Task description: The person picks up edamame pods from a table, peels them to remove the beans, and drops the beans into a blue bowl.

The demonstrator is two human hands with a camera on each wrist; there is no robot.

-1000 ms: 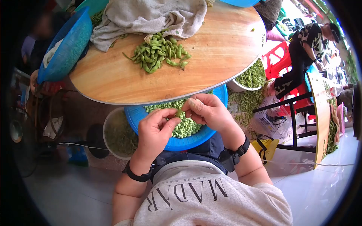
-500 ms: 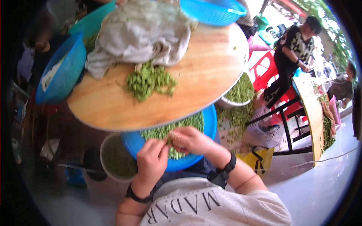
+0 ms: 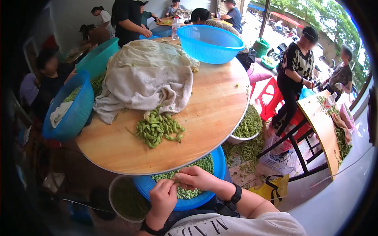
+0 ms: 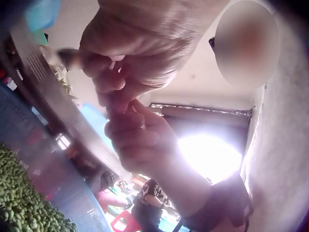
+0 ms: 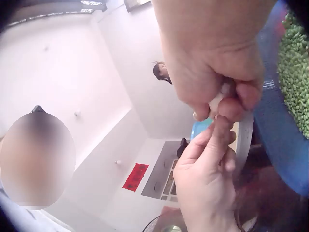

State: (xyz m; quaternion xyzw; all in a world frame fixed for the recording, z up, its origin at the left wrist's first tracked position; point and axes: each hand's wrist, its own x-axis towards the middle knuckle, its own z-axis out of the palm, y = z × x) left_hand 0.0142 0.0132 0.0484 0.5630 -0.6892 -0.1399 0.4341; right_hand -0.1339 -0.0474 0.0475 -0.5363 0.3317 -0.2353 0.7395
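Observation:
Over a blue basin (image 3: 219,162) of shelled green soybeans (image 3: 205,165), the left hand (image 3: 163,197) and right hand (image 3: 198,179) meet fingertip to fingertip. Both pinch a small green soybean pod, now almost wholly hidden by the fingers. In the left wrist view, the right hand (image 4: 142,142) has its fingers curled close against the left. From the right wrist, the left hand's (image 5: 205,176) thumb and forefinger press together right at the right hand's tips. A loose pile of soybean pods (image 3: 155,129) lies near the table edge beyond the hands.
The round wooden table (image 3: 214,106) overhangs the basin's far side. On it are a crumpled cloth (image 3: 157,84) and a blue basket (image 3: 210,45). A tub of pods (image 3: 249,124) stands at right, a dim bucket (image 3: 128,200) at left. Several people work around.
The head view has tilted up, so more of the room and people shows and the hands sit lower. The hands stay together over the basin; the pod between them shows less.

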